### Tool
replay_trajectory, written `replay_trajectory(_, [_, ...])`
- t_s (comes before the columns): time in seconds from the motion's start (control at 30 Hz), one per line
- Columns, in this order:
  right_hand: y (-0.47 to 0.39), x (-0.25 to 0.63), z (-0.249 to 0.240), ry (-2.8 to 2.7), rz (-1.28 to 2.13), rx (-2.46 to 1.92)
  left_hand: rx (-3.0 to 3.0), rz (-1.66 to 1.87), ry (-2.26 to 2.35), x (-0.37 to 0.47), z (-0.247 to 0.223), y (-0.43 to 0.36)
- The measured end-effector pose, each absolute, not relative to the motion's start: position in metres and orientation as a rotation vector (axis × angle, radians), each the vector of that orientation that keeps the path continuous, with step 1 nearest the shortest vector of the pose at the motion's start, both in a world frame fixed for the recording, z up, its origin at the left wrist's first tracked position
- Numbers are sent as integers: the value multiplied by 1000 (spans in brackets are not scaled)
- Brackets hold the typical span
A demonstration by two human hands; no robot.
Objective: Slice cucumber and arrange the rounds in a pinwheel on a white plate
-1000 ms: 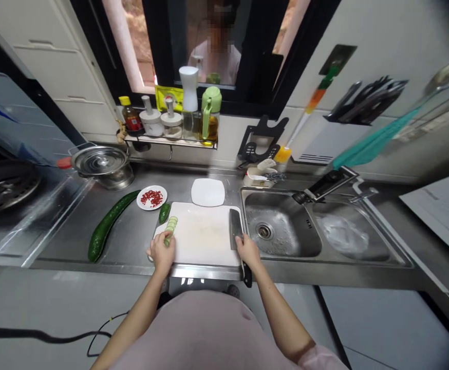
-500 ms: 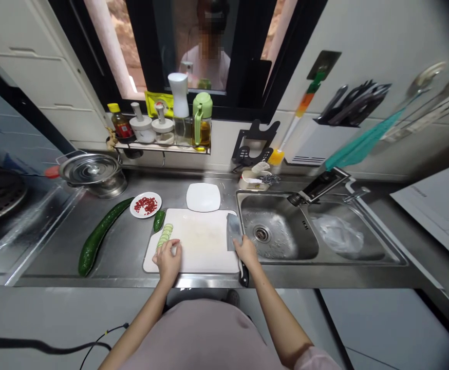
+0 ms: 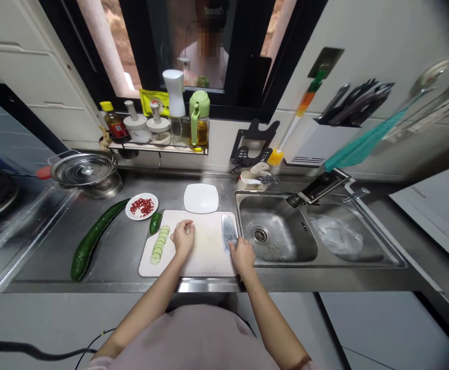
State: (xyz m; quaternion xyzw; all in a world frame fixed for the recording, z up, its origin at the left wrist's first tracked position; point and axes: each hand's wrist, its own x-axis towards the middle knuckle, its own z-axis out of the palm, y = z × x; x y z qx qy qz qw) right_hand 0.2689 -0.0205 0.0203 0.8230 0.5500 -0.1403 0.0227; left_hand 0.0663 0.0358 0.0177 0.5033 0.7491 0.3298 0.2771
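Note:
My left hand (image 3: 183, 240) hovers over or rests on the white cutting board (image 3: 205, 264), its fingers loosely bent and apart, with nothing visible in them. To its left lies a slanting row of overlapping cucumber slices (image 3: 158, 246). A short cucumber end piece (image 3: 155, 223) sits at the board's upper left corner. On the right side, my right hand (image 3: 243, 256) is closed around the handle of a broad kitchen knife (image 3: 229, 231), covering it. The blade lies along the board's right edge.
A long cucumber (image 3: 93, 241) and a plate of chopped red pieces (image 3: 142, 206) lie to the left. Behind the board is a white plate (image 3: 201, 198). A steel sink (image 3: 282, 252) adjoins on the right; a lidded pot (image 3: 103, 185) stands back left.
My left hand has moved off the cucumber slices, up and right over the board. My right hand now covers the knife handle, whose end showed before.

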Motion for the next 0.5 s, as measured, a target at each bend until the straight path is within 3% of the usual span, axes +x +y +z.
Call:
replay_trajectory(0.23, [-5,271,33,1741,-425,2596,1325,757,2148,61,20,97])
replay_trajectory(0.5, [100,265,53,2024,-471,2534,1352,526,2226,49,1,144])
